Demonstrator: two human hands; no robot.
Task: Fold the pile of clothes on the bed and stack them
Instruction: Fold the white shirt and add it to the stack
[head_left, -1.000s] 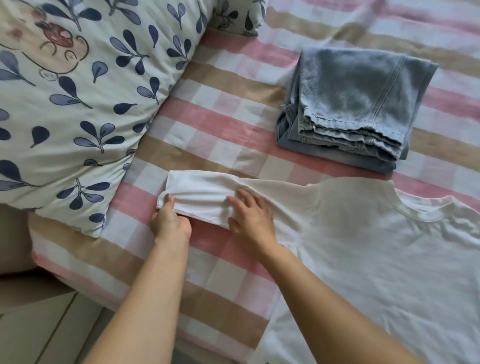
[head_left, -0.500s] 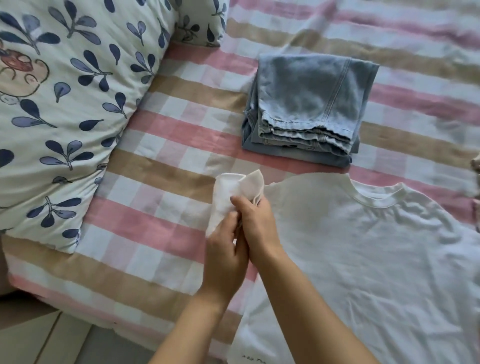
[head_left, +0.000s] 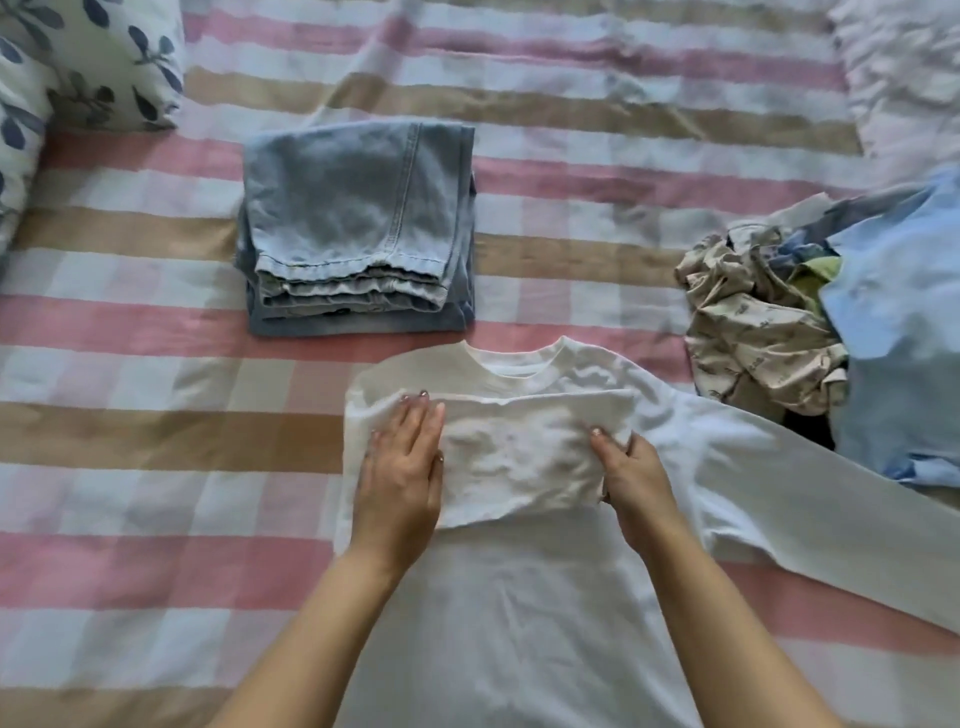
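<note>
**White shirt spread on the bed, one sleeve laid across its chest**

A pillow (head_left: 88, 62) printed with dark blue leaves is seen in the upper left of the frame, resting on the bed (head_left: 130, 467), which is covered in a pink, tan and white check. Right of the pillow, in the upper middle, a pair of light blue jeans (head_left: 358, 218) is folded into a neat block with its layered edges turned toward the lower edge of the frame.

Just below the jeans, but apart from them, the white shirt (head_left: 519, 623) is spread flat at the centre, collar toward the top. The folded sleeve (head_left: 524, 457) is laid crosswise over the chest, just under the collar. The left hand (head_left: 402, 478) is pressed flat on the left end of that sleeve, its fingers (head_left: 415, 415) straight and together, nothing held. The right hand (head_left: 631, 478) is placed at the sleeve's right end, where the edge of the cloth is pinched by its fingers (head_left: 602, 441).

The other sleeve (head_left: 831, 519) is stretched out unfolded toward the lower right. Above it, at the right edge, an unfolded pile is heaped: a crumpled beige patterned garment (head_left: 753, 338) and, touching it further right, a pale blue garment (head_left: 898, 332). Rumpled white fabric (head_left: 904, 67) is seen in the upper right corner.
</note>
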